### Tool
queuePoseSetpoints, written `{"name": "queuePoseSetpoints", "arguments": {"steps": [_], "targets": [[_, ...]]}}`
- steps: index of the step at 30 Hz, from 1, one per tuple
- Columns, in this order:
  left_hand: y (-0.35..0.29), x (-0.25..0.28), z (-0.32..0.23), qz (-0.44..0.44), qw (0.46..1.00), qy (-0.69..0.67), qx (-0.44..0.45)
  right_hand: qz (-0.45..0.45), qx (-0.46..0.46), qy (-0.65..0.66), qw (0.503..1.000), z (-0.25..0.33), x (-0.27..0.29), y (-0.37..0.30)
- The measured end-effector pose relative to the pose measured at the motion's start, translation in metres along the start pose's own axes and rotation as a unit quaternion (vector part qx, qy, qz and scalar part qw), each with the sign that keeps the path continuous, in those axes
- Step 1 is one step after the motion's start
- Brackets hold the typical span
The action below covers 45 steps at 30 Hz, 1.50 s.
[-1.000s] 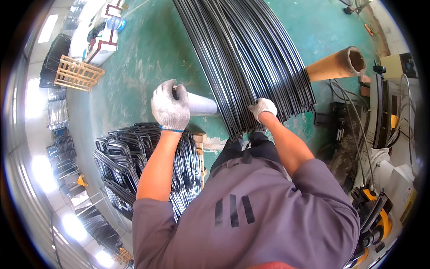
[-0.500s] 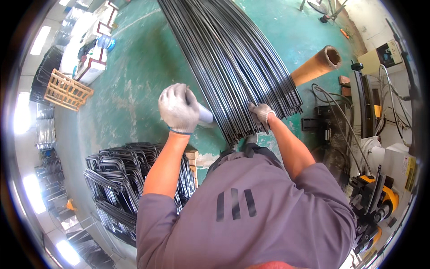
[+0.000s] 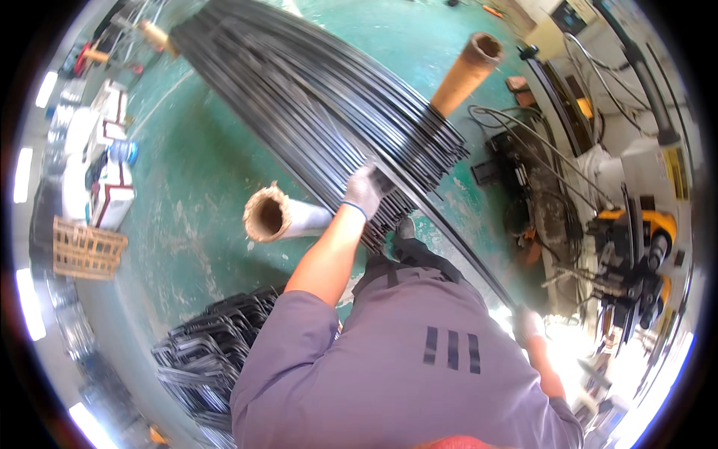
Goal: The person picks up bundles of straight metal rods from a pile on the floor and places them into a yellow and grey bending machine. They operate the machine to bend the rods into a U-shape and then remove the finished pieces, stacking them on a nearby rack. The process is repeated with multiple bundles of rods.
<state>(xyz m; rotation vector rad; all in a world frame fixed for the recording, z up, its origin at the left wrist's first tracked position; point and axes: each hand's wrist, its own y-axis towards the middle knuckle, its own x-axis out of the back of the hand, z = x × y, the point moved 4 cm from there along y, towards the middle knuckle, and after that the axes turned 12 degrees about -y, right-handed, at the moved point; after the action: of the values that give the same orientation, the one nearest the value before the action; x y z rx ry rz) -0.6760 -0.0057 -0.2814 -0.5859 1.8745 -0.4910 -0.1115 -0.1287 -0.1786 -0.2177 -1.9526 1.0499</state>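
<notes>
A long stack of thin black metal tubes (image 3: 299,97) lies slantwise ahead of me, its near ends by my feet. One black metal tube (image 3: 456,234) stands out from the stack and runs down to my right side. My left hand (image 3: 364,191), in a whitish knit glove, is closed around it above the near part of the stack. Out at the tube's near end, my gloved right hand (image 3: 529,327) grips it beside bright glare, which partly washes out the fingers.
Cardboard rolls support the stack: a whitish one (image 3: 299,218) at left, a brown one (image 3: 464,75) at right. Bent black frames (image 3: 217,352) are piled at lower left. A machine with yellow parts (image 3: 651,232) and loose cables (image 3: 523,127) occupy the right. A wooden crate (image 3: 88,248) stands far left.
My left hand has come from the roll side onto a tube over the stack. My right hand has moved from the stack to the lower right with that tube's end. The view has turned right.
</notes>
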Motion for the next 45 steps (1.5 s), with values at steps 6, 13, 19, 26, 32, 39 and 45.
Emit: {"name": "queuePoseSetpoints", "arguments": {"steps": [6,13,19,26,32,39,45], "targets": [[0.015,-0.023,0.036,-0.053,0.991,-0.122,0.007,-0.136,-0.177,0.297,0.928,0.039,-0.072,-0.029],[-0.057,-0.115,0.122,-0.035,0.991,-0.061,0.115,-0.214,-0.361,0.165,0.892,-0.068,-0.156,-0.032],[-0.056,-0.263,0.104,0.16,0.985,-0.055,0.035,-0.166,-0.578,0.221,0.768,-0.207,-0.27,-0.123],[-0.063,-0.396,0.288,0.253,0.964,0.037,0.075,-0.398,-0.284,0.826,0.28,-0.25,-0.231,-0.034],[-0.064,-0.492,0.369,0.361,0.909,0.111,0.174,-0.411,-0.134,0.876,-0.212,-0.297,-0.174,-0.01],[0.036,-0.592,0.326,0.419,0.888,0.103,0.159,-0.539,-0.295,0.744,-0.261,-0.379,-0.191,-0.059],[0.153,-0.609,0.377,0.343,0.913,0.151,0.163,-0.559,-0.319,0.718,-0.263,-0.454,-0.146,-0.045]]}}
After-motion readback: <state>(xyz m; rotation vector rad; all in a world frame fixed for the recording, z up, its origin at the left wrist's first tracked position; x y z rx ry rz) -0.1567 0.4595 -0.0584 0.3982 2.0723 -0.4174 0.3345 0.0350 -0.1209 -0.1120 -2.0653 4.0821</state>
